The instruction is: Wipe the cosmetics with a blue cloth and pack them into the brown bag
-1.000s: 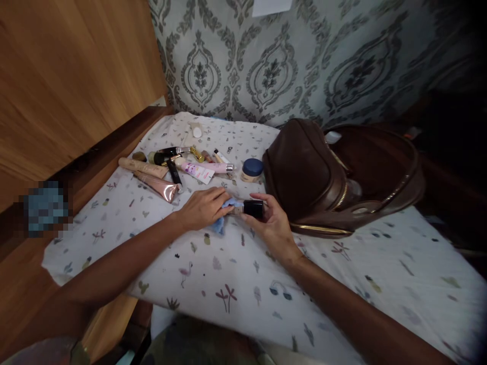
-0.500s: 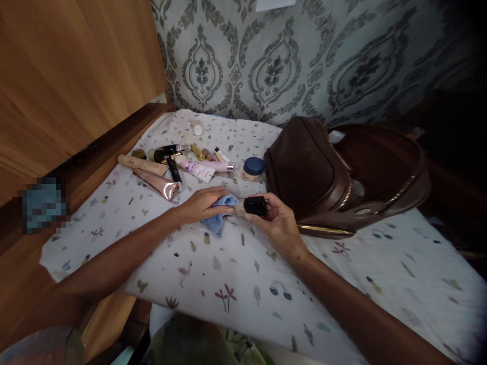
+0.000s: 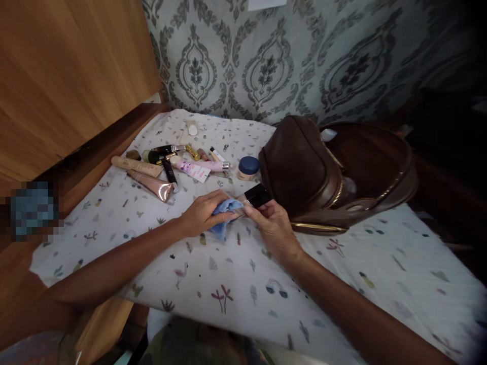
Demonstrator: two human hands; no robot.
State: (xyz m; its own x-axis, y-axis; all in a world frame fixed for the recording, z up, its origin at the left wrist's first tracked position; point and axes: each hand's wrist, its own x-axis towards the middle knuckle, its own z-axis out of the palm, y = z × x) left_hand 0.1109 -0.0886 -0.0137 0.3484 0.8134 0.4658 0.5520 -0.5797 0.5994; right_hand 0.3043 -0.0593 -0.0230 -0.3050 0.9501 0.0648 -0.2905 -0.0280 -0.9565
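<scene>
My left hand (image 3: 204,213) is closed around a blue cloth (image 3: 222,209), pressing it to one end of a small clear bottle. My right hand (image 3: 274,225) grips that black-capped bottle (image 3: 255,196), which is tilted with its cap up and to the right. The bottle looks like a cosmetic one; most of its body is hidden by the cloth and fingers. Just beyond the hands stands a blue-lidded jar (image 3: 248,168). Left of the jar lie a pink tube (image 3: 195,170), a rose-gold tube (image 3: 151,186) and a beige tube (image 3: 136,166).
An unzipped brown leather bag (image 3: 304,172) stands right of the hands. Among the tubes are a black tube (image 3: 169,173) and a gold vial (image 3: 192,152). A small white round item (image 3: 193,130) lies farther back. A wooden panel (image 3: 76,66) borders the left side.
The bottle has turned in my hands, so its black cap now points more up and to the right. The cloth has shifted slightly along with it. The camera view has moved a little.
</scene>
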